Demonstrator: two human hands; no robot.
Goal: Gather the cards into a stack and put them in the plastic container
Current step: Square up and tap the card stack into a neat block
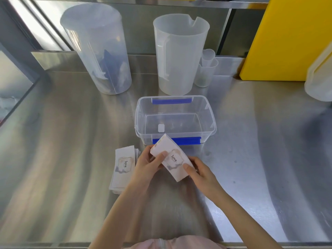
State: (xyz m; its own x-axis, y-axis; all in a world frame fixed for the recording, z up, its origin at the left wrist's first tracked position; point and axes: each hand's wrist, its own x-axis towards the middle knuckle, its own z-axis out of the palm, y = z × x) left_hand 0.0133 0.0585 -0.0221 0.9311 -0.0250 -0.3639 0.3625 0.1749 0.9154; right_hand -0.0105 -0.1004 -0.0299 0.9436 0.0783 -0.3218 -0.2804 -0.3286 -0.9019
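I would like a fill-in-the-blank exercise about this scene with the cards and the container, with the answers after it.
1. The stack of cards is held by ____ hands, the left hand and the right hand.
2. The clips on the plastic container are ____ in colour.
3. The other pile of cards lies on the table to the ____ of the hands.
4. The word printed on the cards is ____.

Answers: both; blue; left; love
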